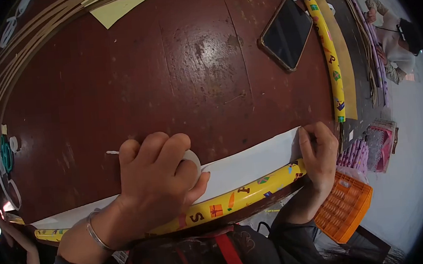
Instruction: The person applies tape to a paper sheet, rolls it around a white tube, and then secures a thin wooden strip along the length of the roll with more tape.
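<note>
A yellow printed roll of wrapping paper [236, 198] lies along the table's near edge, a white strip of its paper [253, 156] laid out flat beyond it. My left hand [157, 173] is curled over the left half of the strip, fingers wrapped round a pale roll of tape [192, 159] that is partly hidden. From beside its knuckles a short white end [112, 152] sticks out; what it belongs to is hidden. At the right end, my right hand [318, 151] pinches the corner of the white paper between thumb and fingers, close to the roll's end.
On the brown table [133, 88] lie a phone [287, 34], another yellow roll [333, 68] and a yellow sheet [117, 9]. Green-handled scissors [7, 155] rest at the left edge. An orange crate [344, 206] stands at the lower right. Another person [396, 43] is at the far right.
</note>
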A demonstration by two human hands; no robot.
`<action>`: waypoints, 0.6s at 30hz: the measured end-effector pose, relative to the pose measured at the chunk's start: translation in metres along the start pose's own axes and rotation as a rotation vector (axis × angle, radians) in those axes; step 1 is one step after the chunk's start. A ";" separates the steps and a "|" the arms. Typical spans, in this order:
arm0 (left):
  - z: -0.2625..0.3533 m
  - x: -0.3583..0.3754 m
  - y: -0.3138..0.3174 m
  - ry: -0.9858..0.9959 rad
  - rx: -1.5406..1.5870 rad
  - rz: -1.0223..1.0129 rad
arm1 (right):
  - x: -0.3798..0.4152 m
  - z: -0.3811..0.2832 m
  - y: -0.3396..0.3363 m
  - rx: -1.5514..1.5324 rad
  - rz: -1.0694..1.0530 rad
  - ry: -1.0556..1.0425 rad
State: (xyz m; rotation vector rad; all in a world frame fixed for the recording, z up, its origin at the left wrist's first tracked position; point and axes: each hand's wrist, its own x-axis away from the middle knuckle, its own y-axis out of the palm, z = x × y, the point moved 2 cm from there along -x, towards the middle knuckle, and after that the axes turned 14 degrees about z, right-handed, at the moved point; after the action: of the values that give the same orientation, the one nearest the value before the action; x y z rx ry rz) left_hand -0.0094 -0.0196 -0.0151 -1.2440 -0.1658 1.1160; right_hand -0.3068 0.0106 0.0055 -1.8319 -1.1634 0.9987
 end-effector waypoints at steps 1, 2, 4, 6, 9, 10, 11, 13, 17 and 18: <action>0.000 0.000 0.000 0.002 0.003 -0.010 | 0.000 0.000 0.000 0.008 -0.002 -0.010; 0.000 0.000 0.000 0.004 0.008 -0.020 | 0.000 0.000 0.000 0.006 -0.006 -0.012; 0.000 -0.001 0.000 0.008 0.006 -0.011 | 0.000 -0.001 0.000 0.014 -0.003 -0.001; 0.001 0.000 0.000 0.011 0.005 -0.002 | -0.001 -0.001 0.000 0.010 -0.002 -0.017; 0.001 0.001 0.000 0.023 -0.012 -0.014 | -0.001 -0.002 0.001 0.010 0.001 -0.023; 0.000 0.001 0.000 0.024 -0.008 -0.012 | -0.001 -0.002 0.000 0.014 0.002 -0.015; 0.000 0.001 0.000 0.025 -0.003 -0.011 | -0.001 -0.003 0.000 0.014 0.003 -0.016; 0.001 0.001 0.000 0.023 -0.002 -0.011 | -0.001 -0.003 0.000 0.026 0.003 -0.016; 0.000 0.001 0.000 0.015 0.013 -0.001 | 0.001 -0.001 0.002 0.050 0.003 -0.042; 0.000 0.001 0.000 0.024 0.021 0.005 | 0.002 -0.002 0.003 0.013 0.031 0.005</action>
State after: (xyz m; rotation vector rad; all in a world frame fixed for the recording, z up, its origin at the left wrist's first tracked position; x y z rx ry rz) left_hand -0.0094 -0.0188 -0.0152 -1.2388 -0.1329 1.1040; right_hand -0.3035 0.0112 0.0028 -1.8461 -1.1266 1.0165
